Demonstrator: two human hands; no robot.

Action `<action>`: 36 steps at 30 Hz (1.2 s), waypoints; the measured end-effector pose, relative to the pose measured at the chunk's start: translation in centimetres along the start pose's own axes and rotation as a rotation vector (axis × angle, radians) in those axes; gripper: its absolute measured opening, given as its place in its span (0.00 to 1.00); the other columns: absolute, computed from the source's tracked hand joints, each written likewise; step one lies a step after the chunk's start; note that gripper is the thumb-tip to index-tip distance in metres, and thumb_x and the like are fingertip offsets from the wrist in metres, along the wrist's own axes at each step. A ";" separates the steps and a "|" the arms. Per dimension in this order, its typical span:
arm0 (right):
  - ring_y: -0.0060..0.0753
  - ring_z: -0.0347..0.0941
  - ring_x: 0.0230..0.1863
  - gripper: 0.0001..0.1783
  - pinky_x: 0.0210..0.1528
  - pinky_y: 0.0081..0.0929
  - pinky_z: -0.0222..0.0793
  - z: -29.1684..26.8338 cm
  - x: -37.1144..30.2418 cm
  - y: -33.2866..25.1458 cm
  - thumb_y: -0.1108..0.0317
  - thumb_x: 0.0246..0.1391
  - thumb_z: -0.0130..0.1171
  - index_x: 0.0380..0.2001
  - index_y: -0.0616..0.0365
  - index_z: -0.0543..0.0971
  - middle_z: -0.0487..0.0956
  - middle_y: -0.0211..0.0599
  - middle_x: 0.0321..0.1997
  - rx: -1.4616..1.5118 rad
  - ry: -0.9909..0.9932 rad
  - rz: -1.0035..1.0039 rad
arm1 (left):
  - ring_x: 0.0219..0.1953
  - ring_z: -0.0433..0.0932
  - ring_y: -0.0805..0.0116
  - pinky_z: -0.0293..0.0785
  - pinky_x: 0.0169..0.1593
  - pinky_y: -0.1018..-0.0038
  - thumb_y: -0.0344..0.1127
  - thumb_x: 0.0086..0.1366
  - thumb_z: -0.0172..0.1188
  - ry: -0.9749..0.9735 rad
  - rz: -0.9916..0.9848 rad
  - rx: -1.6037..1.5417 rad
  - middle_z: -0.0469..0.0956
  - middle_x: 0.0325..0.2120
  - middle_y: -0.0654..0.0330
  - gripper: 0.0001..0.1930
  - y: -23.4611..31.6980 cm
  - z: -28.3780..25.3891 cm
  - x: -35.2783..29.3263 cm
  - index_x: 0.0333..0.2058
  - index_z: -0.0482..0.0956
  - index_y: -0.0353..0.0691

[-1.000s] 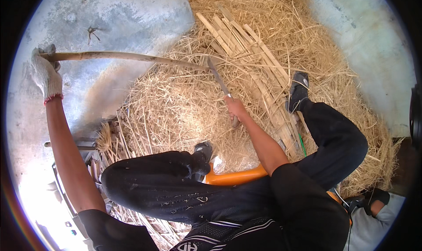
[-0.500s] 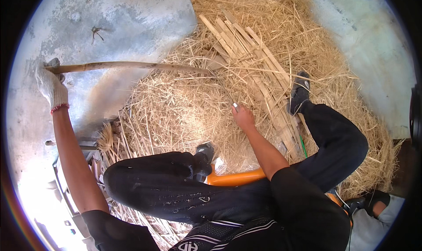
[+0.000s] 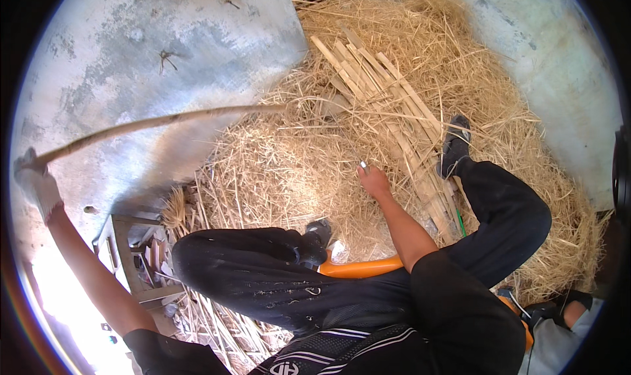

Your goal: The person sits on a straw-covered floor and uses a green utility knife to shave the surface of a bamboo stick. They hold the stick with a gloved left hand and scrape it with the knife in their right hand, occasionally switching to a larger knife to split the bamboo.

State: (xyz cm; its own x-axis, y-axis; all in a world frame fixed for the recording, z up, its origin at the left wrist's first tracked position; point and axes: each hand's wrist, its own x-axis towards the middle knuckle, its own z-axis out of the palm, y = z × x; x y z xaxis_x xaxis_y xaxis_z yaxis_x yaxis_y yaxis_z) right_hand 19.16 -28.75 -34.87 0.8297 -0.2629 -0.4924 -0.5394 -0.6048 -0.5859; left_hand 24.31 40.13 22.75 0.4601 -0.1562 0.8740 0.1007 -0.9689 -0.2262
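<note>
My left hand (image 3: 37, 184), in a whitish knitted work glove, is stretched far out to the left. Its fingers are closed round one end of a long bamboo strip (image 3: 158, 119), which arches across to the straw heap. Low over the straw, my bare right hand (image 3: 375, 180) is wrapped round a knife (image 3: 349, 140), whose thin dark blade points up and left. The strip's far end lies close to the blade; I cannot tell whether they touch. A small white patch shows by the right thumb.
A heap of straw-like shavings (image 3: 276, 171) spreads before me. Split bamboo strips (image 3: 388, 89) lie on it near my right foot. An orange tube-like part (image 3: 365, 268) sits between my legs. A wooden frame (image 3: 125, 250) stands left. Another person's clothing (image 3: 565, 339) shows at lower right.
My left hand has moved outward to the left and down, drawing the bamboo strip with it. The strip now bows more. My right hand keeps its grip, and the view has shifted slightly.
</note>
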 end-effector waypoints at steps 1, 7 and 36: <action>0.58 0.78 0.51 0.32 0.54 0.49 0.72 -0.1 0.3 0.1 0.40 0.62 0.49 0.48 0.60 0.80 0.81 0.58 0.47 0.007 -0.016 0.035 | 0.51 0.78 0.63 0.75 0.53 0.72 0.20 0.63 0.57 0.010 0.022 0.081 0.77 0.50 0.52 0.21 -0.6 -1.3 -0.1 0.56 0.72 0.28; 0.57 0.77 0.53 0.36 0.56 0.45 0.70 -2.8 0.6 -2.8 0.37 0.63 0.45 0.48 0.62 0.81 0.81 0.59 0.47 -0.150 -0.354 0.010 | 0.56 0.77 0.57 0.73 0.61 0.66 0.12 0.61 0.48 0.089 -0.434 -0.451 0.73 0.53 0.43 0.27 1.0 -10.6 -1.9 0.61 0.61 0.23; 0.13 0.64 0.15 0.10 0.17 0.17 0.64 -14.1 -0.5 -11.4 0.64 0.59 0.66 0.36 0.60 0.79 0.81 0.36 0.30 1.297 -0.350 -0.520 | 0.22 0.69 0.70 0.69 0.30 0.78 0.29 0.65 0.49 0.440 -0.996 -1.076 0.65 0.14 0.66 0.15 12.1 -11.3 -4.3 0.17 0.66 0.47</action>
State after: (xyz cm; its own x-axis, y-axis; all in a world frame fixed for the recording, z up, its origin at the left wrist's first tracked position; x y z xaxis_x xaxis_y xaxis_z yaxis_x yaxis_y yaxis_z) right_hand 26.90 -32.35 -18.90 0.9948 0.0809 -0.0627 -0.0979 0.5748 -0.8124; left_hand 13.58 26.93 21.09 0.2855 0.7664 0.5754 -0.5563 -0.3564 0.7507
